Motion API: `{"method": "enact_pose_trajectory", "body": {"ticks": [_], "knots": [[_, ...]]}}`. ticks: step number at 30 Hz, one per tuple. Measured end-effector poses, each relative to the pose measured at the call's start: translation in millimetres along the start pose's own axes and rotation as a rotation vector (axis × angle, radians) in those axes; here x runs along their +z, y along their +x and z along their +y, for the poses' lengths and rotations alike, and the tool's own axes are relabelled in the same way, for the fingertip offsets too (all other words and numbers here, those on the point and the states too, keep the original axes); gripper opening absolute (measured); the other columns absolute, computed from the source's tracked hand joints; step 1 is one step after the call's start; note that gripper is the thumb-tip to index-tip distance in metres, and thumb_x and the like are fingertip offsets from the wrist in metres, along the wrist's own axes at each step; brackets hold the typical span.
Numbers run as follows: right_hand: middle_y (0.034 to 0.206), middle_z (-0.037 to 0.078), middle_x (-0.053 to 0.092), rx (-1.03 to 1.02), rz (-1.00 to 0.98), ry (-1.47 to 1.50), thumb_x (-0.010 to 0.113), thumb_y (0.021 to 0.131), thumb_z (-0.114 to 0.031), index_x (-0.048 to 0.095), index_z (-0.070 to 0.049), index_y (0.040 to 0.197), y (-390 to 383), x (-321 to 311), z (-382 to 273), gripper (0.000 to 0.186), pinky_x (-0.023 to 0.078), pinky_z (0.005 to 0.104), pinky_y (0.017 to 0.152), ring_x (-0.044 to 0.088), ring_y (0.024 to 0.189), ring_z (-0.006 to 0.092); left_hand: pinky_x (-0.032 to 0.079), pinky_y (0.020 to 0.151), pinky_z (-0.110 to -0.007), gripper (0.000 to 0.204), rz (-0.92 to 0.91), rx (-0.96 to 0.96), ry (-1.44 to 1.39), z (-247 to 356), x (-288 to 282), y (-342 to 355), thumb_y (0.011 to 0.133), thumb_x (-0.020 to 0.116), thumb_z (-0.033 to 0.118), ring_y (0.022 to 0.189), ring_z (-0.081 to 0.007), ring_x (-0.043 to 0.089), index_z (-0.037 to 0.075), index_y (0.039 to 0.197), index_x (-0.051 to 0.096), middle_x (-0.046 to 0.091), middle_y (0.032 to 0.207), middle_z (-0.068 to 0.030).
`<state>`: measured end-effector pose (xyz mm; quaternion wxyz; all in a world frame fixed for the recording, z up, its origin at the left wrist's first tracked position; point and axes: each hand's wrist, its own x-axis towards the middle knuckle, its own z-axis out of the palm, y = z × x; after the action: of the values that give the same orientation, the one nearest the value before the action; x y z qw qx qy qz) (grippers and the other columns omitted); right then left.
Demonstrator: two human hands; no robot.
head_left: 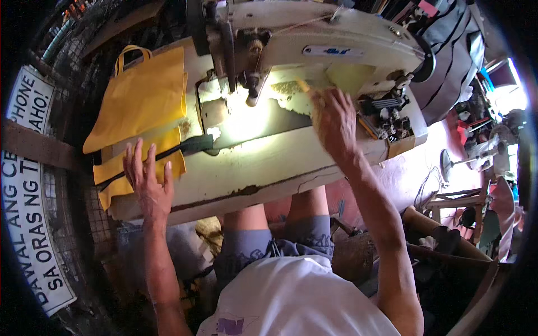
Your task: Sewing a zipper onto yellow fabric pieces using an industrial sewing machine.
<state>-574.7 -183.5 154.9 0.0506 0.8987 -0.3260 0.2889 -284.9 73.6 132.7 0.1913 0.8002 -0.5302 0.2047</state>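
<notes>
Head view shows the yellow bag (140, 92) lying on the left of the sewing table (269, 162), its handle pointing away from the person, with a yellow piece (175, 162) nearer the front edge and a black strap (171, 149) running across that piece toward the sewing machine (336, 25). The left hand (148, 185) is spread over the strap and the piece, fingers fanned and only slightly bent; whether they press down or merely rest cannot be told. The right hand (334, 120) is over the machine bed, right of the needle area, its fingers bent and drawn together; something yellowish shows at their tips, but blur hides whether they grip it. For tidy handling, I would keep the left fingers flat and light, so the strap lies straight and the piece under it does not wrinkle. The right fingertips are best kept well clear of the needle, and the strap's thicker end should be smoothed before being shifted, since a fold there could snag.
</notes>
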Motion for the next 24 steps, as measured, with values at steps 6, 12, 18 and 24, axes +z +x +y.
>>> {"method": "enact_pose_trajectory", "body": {"ticks": [6,12,18,24], "knots": [[0.115,0.014,0.058,-0.277,-0.135,0.360,0.063,0.075,-0.009,0.056,-0.001,0.122,-73.0,7.3,-116.2,0.049,0.048,0.0417,0.092,0.056,0.107,0.0346,0.043,0.100,-0.047,0.055,-0.178,0.226,-0.603,96.4,10.7,-16.2,0.078,0.067,-0.002,0.114,-0.0356,0.055,0.003,0.132,0.054,0.059,0.122,-0.0159],[0.114,0.021,0.059,-0.086,-0.092,0.743,0.064,0.084,-0.002,0.052,0.001,0.126,-79.7,9.6,-106.8,0.044,0.049,0.0462,0.092,0.059,0.103,0.0396,0.041,0.102,-0.046,0.052,-0.212,0.177,-0.679,114.8,18.1,-8.4,0.083,0.066,0.001,0.116,-0.0358,0.056,0.002,0.132,0.050,0.060,0.119,-0.0201],[0.110,0.016,0.060,-0.043,-0.092,0.707,0.069,0.083,-0.008,0.061,-0.002,0.112,-79.5,7.2,-98.2,0.031,0.049,0.0451,0.087,0.058,0.101,0.0377,0.042,0.101,-0.044,0.037,-0.163,0.228,-0.622,115.3,20.9,-11.2,0.085,0.066,0.003,0.115,-0.0331,0.058,0.002,0.121,0.057,0.063,0.116,-0.0158],[0.106,0.014,0.060,-0.145,-0.051,0.642,0.066,0.083,-0.012,0.064,-0.004,0.103,-73.5,15.2,-99.8,0.022,0.045,0.0431,0.086,0.056,0.099,0.0327,0.044,0.100,-0.042,0.027,-0.142,0.197,-0.647,113.8,22.7,-11.6,0.086,0.067,0.006,0.115,-0.0308,0.059,0.001,0.112,0.062,0.064,0.117,-0.0122]]}}
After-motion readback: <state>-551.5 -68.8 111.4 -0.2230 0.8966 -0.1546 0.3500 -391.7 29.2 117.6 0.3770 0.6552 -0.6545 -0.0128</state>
